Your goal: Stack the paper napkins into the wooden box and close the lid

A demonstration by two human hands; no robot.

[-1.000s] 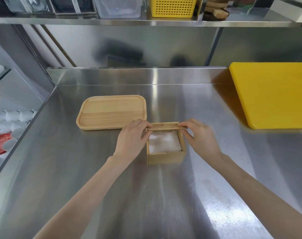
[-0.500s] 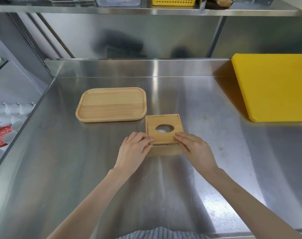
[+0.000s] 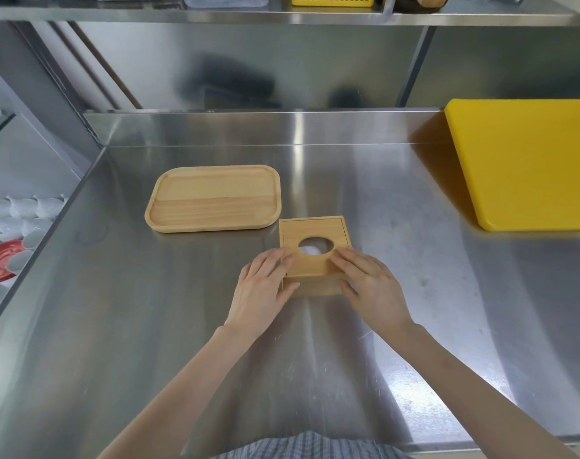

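Wooden box [image 3: 318, 285] getting its lid [image 3: 313, 231] pressed shut, napkins [image 3: 310, 250] peeking through the hole. Left hand [image 3: 265, 286] and right hand [image 3: 368, 283] lying flat, fingers [image 3: 346, 256] spread, gripping nothing. Needing only letting go next.

A single head-worn wide-angle view looks forward and steeply down from close above the steel counter [image 3: 123, 326], taking in the backsplash and a shelf edge [image 3: 282, 18] along the frame's top
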